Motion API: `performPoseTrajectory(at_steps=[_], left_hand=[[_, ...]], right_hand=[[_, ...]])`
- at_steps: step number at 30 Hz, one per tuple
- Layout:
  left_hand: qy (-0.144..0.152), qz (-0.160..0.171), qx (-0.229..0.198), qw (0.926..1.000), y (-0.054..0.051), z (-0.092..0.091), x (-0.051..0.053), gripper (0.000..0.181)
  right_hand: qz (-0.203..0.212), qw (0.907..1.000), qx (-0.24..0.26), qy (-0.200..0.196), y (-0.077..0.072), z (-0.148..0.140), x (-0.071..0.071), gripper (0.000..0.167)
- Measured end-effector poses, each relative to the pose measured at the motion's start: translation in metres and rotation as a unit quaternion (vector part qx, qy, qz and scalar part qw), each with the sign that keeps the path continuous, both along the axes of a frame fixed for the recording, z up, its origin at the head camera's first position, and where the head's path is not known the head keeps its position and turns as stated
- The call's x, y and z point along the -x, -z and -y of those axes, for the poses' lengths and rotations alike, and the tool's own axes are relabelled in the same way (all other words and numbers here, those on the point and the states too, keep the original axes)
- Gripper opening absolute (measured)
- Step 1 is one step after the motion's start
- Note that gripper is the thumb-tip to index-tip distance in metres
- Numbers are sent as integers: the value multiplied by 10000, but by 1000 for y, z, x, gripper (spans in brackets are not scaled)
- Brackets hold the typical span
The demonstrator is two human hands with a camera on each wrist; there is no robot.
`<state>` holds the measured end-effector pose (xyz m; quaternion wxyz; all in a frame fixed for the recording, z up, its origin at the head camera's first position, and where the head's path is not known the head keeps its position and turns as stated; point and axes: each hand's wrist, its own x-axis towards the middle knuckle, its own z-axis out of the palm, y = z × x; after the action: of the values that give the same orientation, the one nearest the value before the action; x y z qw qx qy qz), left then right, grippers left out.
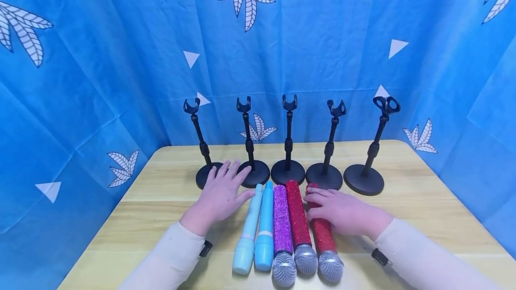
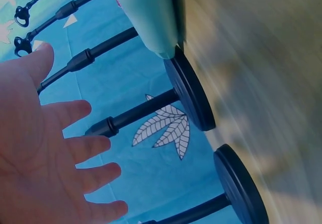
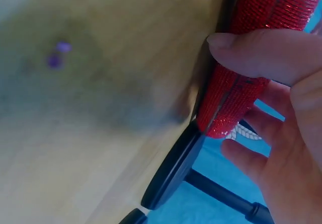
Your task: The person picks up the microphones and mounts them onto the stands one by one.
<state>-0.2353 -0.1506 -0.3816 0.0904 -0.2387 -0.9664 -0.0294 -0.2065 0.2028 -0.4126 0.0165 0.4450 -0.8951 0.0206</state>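
Grasp step, apparently: right hand point(image 1: 342, 210) pinches end red microphone point(image 1: 324, 238), five o'clock; left hand point(image 1: 219, 197), seven o'clock, spread. Next move likely needs firm grip.

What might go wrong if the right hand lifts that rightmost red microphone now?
The rightmost red microphone lies close beside the other red microphone, so the right hand might nudge that one too. The rightmost one's handle end sits near a black stand's base, which could get bumped.
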Motion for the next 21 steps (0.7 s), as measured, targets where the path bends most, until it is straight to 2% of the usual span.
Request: performPoseTrajectory(at_steps=[6,11,16,21], left_hand=[[119,117,112,9998,-5,-9,4,73],[279,83,168,9994,-12,-22,8,70],[766,-185,190,9967,-22,-44,14,69],[1181,-171,366,9922,-35,-76,15,70]], right_hand=[[-265,9991,330,-57,-2,-12,-4,57],[-488,9974,470,251,-13,-31,-9,55],[-740,9929,731,574,-20,-60,-17,60],[-997,9865,1107,676,-21,-88,-25,64]])
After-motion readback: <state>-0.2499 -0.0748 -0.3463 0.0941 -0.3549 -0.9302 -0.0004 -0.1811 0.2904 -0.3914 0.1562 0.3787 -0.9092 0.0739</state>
